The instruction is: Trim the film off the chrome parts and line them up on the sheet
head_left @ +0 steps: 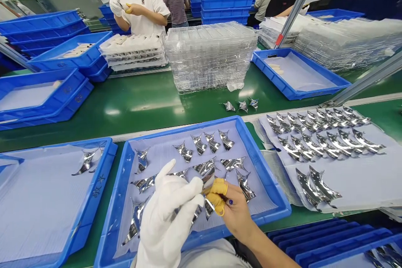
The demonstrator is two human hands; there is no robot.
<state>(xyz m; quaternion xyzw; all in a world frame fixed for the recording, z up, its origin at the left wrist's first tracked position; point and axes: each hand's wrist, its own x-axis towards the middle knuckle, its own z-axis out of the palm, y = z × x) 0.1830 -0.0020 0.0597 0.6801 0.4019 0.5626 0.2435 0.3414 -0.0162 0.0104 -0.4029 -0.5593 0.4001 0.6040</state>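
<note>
My left hand (169, 213), in a white glove, pinches a shiny curved chrome metal piece (208, 179) between thumb and fingers. My right hand (234, 207), with yellow finger cots on its fingertips, grips the same piece from the right side. Both hands hover over a blue tray (243, 127) lined with white sheet. Several similar chrome pieces lie spread in it, among them one piece (143, 160) near its left wall and another (226, 139) by the far right corner. My hands hide some pieces in the middle of the tray.
Rows of chrome pieces (314, 144) lie on a white sheet at right. Another blue tray (108, 176) stands at left. Three small pieces (242, 106) sit beyond, near stacked clear plastic trays (212, 58). A metal post (367, 77) slants at right. A co-worker (141, 6) stands opposite.
</note>
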